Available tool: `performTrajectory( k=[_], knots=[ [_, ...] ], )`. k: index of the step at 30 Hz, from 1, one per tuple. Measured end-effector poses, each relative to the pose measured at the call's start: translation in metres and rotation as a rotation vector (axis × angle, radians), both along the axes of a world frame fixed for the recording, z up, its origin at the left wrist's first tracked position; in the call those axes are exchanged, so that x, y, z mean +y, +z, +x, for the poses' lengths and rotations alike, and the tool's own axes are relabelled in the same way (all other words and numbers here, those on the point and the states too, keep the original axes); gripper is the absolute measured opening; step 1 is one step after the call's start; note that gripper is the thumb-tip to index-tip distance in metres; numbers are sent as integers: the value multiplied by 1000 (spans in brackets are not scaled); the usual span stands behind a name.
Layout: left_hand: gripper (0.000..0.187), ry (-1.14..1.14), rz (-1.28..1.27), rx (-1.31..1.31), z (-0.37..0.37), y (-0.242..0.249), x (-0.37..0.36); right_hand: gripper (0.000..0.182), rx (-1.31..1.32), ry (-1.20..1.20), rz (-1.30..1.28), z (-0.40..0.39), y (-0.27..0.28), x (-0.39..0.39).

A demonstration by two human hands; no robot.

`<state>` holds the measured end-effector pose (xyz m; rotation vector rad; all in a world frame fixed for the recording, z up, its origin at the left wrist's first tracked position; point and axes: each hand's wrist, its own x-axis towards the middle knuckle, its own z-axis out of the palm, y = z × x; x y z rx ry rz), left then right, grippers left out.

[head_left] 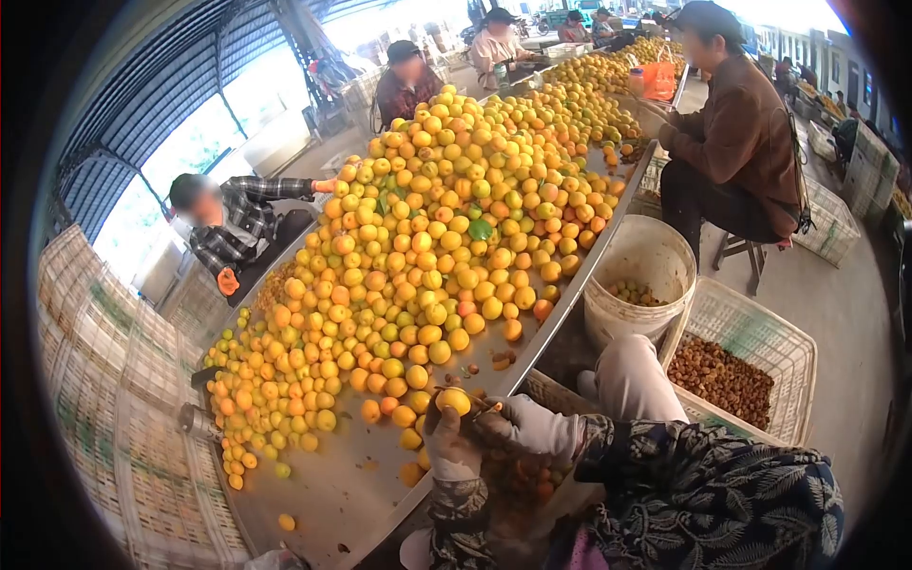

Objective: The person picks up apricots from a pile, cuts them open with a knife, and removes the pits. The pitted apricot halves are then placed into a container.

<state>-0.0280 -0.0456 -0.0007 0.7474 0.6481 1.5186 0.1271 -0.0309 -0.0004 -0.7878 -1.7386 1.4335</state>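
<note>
My gloved left hand (454, 450) is closed around a yellow apricot (456, 401), holding it up at the table's near edge. Just to its right, my gloved right hand (534, 424) has its fingers pressed together, with a thin dark tip showing near the fruit; what it grips is too small to make out. Both hands are close together, almost touching. A large heap of apricots (427, 247), mostly yellow-orange with some greenish ones, covers the metal table (332, 508) beyond them. More fruit lies in shadow below my hands, partly hidden by my sleeves.
To the right stand a white bucket (636, 323) with some fruit inside and a plastic crate (803, 366) holding brown apricot pits (722, 383). Stacked crates (123, 408) rise at the left. Several people sit around the table, including one in a brown jacket (746, 133).
</note>
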Motion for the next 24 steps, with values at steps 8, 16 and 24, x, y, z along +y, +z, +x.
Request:
performTrajectory(
  k=[8,16,24],
  knots=[
    [49,-305,-33,261,-62,22,2,34,-149,204,124,11,9,7],
    [54,49,70,-86,6,-9,-5,37,26,90,-122,-2,5,-2],
    [48,189,60,201,-11,4,-8,34,17,173,-85,-3,9,7]
  ],
)
